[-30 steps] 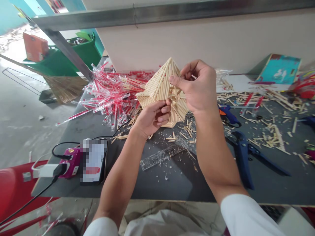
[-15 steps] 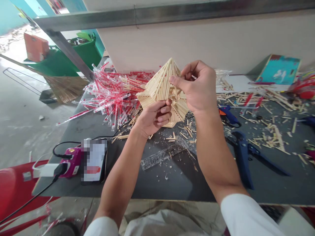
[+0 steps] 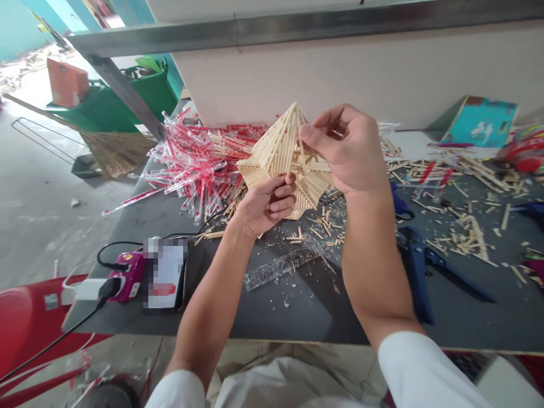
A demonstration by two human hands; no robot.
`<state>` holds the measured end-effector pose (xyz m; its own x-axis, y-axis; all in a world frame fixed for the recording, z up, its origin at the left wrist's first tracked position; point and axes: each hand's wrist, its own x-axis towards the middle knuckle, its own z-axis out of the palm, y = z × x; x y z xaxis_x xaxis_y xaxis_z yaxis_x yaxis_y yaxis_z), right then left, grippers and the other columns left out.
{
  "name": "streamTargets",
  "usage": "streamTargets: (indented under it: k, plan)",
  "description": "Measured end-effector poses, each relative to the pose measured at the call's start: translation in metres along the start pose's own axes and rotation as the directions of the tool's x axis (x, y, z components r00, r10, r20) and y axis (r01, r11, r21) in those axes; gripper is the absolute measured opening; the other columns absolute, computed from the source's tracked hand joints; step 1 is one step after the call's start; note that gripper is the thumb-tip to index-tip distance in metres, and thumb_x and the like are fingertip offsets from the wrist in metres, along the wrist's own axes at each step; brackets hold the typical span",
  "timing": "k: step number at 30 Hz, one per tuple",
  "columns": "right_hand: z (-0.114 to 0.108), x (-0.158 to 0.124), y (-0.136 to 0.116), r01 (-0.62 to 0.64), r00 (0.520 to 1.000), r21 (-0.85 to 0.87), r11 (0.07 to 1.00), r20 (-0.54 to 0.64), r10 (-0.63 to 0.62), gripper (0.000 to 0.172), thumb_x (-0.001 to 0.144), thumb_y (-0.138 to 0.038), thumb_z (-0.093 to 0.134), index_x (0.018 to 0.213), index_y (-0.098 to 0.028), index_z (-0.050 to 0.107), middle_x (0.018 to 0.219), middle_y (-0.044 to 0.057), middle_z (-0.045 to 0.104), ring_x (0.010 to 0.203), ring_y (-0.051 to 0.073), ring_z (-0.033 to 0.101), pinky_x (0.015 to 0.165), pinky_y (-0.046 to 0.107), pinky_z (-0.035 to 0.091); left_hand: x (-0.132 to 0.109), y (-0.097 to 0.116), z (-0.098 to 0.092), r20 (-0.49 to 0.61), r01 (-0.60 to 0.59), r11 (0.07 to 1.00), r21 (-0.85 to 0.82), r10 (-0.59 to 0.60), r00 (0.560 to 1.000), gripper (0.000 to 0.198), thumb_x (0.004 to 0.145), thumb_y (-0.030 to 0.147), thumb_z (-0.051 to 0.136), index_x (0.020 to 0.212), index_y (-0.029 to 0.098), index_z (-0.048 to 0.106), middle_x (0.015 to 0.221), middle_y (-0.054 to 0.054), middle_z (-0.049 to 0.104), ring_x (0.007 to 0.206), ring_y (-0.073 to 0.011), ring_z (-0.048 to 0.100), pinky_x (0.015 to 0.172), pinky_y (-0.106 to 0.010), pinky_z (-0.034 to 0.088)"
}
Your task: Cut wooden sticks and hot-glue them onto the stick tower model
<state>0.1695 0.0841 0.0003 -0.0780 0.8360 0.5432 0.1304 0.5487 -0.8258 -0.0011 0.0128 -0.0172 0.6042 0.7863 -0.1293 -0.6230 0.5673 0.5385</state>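
While held clear above the table, the stick pyramid points apex-up, long axis near vertical, tilted slightly right. Left hand is under it, palm up, fingers curled closed on the lower edge. Right hand comes in from the right, wrist bent, thumb and forefinger pinched on sticks near the apex. Clear ruler lies flat below.
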Motion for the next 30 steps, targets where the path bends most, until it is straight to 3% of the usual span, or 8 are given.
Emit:
streamTargets:
  k: [3,9,11,14,18,22,25,30]
  plan:
    - [-0.021,-0.005,-0.014,-0.021,0.997,0.012,1.000,0.077,0.020,0.045,0.079,-0.058,0.082,0.094,-0.021,0.062,0.088,0.003,0.065,0.078,0.015,0.063,0.071,0.035,0.059,-0.007,-0.007,0.001,-0.038,-0.004,0.999,0.045,0.006,0.999,0.017,0.101,0.016,0.047,0.085,0.016,0.054,0.064,0.008,0.029,0.039,-0.0016,0.028,0.035,-0.014,0.022]
    - [-0.052,-0.032,-0.068,0.023,0.997,-0.030,0.999,0.070,-0.021,0.032,0.088,-0.051,0.076,0.096,-0.022,0.066,0.089,0.002,0.067,0.079,0.014,0.065,0.074,0.031,0.057,-0.030,-0.030,0.001,-0.142,-0.035,0.947,0.319,0.084,0.986,0.014,0.097,0.025,0.055,0.085,0.018,0.052,0.065,0.008,0.029,0.042,-0.0027,0.031,0.037,-0.015,0.022]
    - [-0.050,-0.044,-0.084,0.037,0.990,-0.048,0.998,0.135,-0.030,0.029,0.089,-0.048,0.076,0.098,-0.021,0.069,0.092,0.002,0.069,0.083,0.015,0.067,0.076,0.032,0.056,-0.038,-0.043,-0.001,-0.160,-0.041,0.882,0.469,0.131,0.978,0.015,0.097,0.026,0.054,0.085,0.018,0.051,0.065,0.007,0.031,0.043,-0.0035,0.034,0.040,-0.016,0.023]
    - [-0.043,-0.067,-0.091,0.108,0.952,-0.216,0.970,0.304,-0.038,0.021,0.091,-0.040,0.074,0.099,-0.021,0.071,0.102,0.004,0.072,0.091,0.018,0.068,0.082,0.036,0.055,-0.051,-0.063,-0.004,-0.138,-0.051,0.680,0.731,0.221,0.966,0.021,0.101,0.031,0.046,0.083,0.019,0.049,0.066,0.006,0.035,0.045,-0.0054,0.036,0.044,-0.019,0.028]
    - [-0.041,-0.111,-0.073,0.279,0.843,-0.428,0.860,0.537,-0.007,0.013,0.098,-0.030,0.065,0.105,-0.021,0.071,0.106,0.007,0.071,0.101,0.023,0.064,0.091,0.041,0.050,-0.069,-0.083,-0.011,-0.050,-0.029,0.263,0.964,0.292,0.955,0.022,0.104,0.033,0.039,0.088,0.021,0.049,0.071,0.004,0.045,0.055,-0.0101,0.043,0.056,-0.023,0.033]
    - [-0.045,-0.152,-0.033,0.258,0.767,-0.469,0.845,0.631,0.115,0.023,0.104,-0.030,0.053,0.105,-0.019,0.073,0.101,0.009,0.073,0.093,0.022,0.066,0.084,0.039,0.050,-0.071,-0.096,-0.022,0.033,0.004,-0.147,0.989,0.249,0.968,0.022,0.105,0.032,0.032,0.093,0.022,0.048,0.077,-0.001,0.054,0.066,-0.0162,0.047,0.065,-0.028,0.031]
    - [-0.043,-0.170,-0.001,0.251,0.784,-0.469,0.847,0.611,0.106,0.024,0.104,-0.028,0.052,0.102,-0.019,0.075,0.097,0.008,0.075,0.087,0.021,0.067,0.079,0.035,0.049,-0.065,-0.105,-0.033,0.003,0.049,-0.230,0.972,0.224,0.975,0.023,0.106,0.034,0.032,0.093,0.023,0.047,0.079,-0.002,0.055,0.067,-0.0181,0.048,0.065,-0.029,0.028]
    - [-0.034,-0.184,0.025,0.246,0.822,-0.475,0.845,0.565,0.079,0.031,0.106,-0.028,0.046,0.107,-0.017,0.076,0.093,0.009,0.072,0.086,0.021,0.065,0.080,0.034,0.048,-0.057,-0.109,-0.046,-0.037,0.075,-0.193,0.978,0.196,0.980,0.022,0.106,0.033,0.031,0.093,0.023,0.046,0.079,-0.002,0.056,0.069,-0.0179,0.049,0.067,-0.029,0.032]
